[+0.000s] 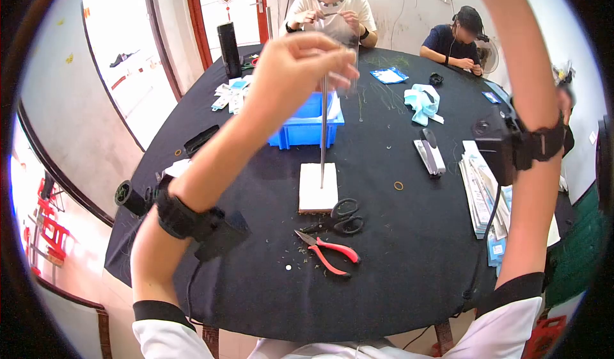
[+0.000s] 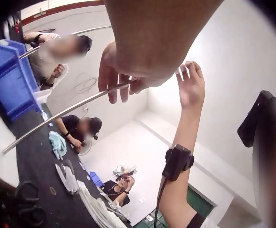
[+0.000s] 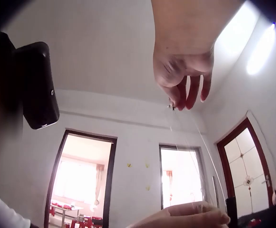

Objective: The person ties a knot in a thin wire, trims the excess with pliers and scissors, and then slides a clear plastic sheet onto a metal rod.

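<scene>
A thin metal rod [image 1: 323, 128] rises from a white square base [image 1: 318, 196]. My left hand [image 1: 306, 61] is at its upper end, thumb and fingers bent together; whether they touch the rod is unclear. Fine clear threads [image 3: 192, 147] run between that hand [image 3: 188, 217] and my raised right hand [image 3: 185, 78], whose thumb and fingertip pinch them beside a tiny dark piece [image 3: 172, 108]. In the left wrist view, the right hand [image 2: 191, 90] is held high, away from the rod [image 2: 66, 111]. The head view cuts off the right hand.
Behind the base is a blue bin [image 1: 306, 132]. Black scissors [image 1: 347, 217] and red-handled pliers [image 1: 329, 250] lie in front of it. To the right are a stapler [image 1: 429, 154] and stacked cards [image 1: 483, 192]; a black cylinder [image 1: 229, 50] stands back left. Two people sit across the table.
</scene>
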Demonstrator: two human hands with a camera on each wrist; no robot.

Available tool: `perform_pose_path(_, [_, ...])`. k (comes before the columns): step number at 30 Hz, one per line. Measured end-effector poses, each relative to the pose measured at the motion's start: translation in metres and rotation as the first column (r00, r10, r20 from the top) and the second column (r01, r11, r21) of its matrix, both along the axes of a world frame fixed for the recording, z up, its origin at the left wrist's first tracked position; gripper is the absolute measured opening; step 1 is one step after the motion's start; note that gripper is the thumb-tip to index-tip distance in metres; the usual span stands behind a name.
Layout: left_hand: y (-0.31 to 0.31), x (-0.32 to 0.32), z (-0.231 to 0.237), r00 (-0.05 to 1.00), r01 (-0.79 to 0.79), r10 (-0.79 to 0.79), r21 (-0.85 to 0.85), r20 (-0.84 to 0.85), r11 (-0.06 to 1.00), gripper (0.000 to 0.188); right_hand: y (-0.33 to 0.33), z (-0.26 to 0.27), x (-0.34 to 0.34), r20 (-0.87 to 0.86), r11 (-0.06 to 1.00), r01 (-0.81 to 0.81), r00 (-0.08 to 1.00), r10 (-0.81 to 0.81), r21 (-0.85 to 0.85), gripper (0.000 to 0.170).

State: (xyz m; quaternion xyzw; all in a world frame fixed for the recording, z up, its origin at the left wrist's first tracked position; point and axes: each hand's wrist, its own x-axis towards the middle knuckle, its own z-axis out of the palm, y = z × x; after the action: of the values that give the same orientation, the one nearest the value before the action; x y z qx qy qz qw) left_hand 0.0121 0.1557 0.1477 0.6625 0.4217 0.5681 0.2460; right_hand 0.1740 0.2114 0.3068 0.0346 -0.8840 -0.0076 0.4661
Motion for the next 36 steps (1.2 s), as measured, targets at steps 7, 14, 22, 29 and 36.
perform_pose_path(7, [0.021,-0.050,0.062,0.925,-0.075,0.218,0.414,-0.310,0.907,0.023,-0.065,-0.007,0.035,-0.134,0.885,0.033,0.990,0.033,0.464,0.014])
perform_pose_path(14, [-0.048,-0.071,-0.016,0.995,-0.064,0.088,-0.372,0.048,0.926,0.048,-0.060,-0.153,-0.012,-0.151,0.759,-0.023,0.976,0.158,0.651,0.015])
perform_pose_path(22, [-0.143,-0.051,-0.095,0.848,0.087,0.246,-0.581,0.470,0.809,0.032,-0.075,-0.248,-0.041,0.169,0.745,-0.268,0.963,0.208,0.611,0.015])
perform_pose_path(29, [-0.174,-0.125,-0.114,0.895,-0.305,0.440,-0.616,0.076,0.726,0.026,-0.084,-0.273,-0.030,0.497,0.837,-0.390,0.851,0.168,0.385,0.042])
perform_pose_path(36, [-0.194,-0.208,-0.158,0.528,-0.835,0.486,-0.322,-0.696,0.446,0.025,-0.033,-0.266,0.020,0.361,0.980,0.041,0.926,-0.112,0.197,0.037])
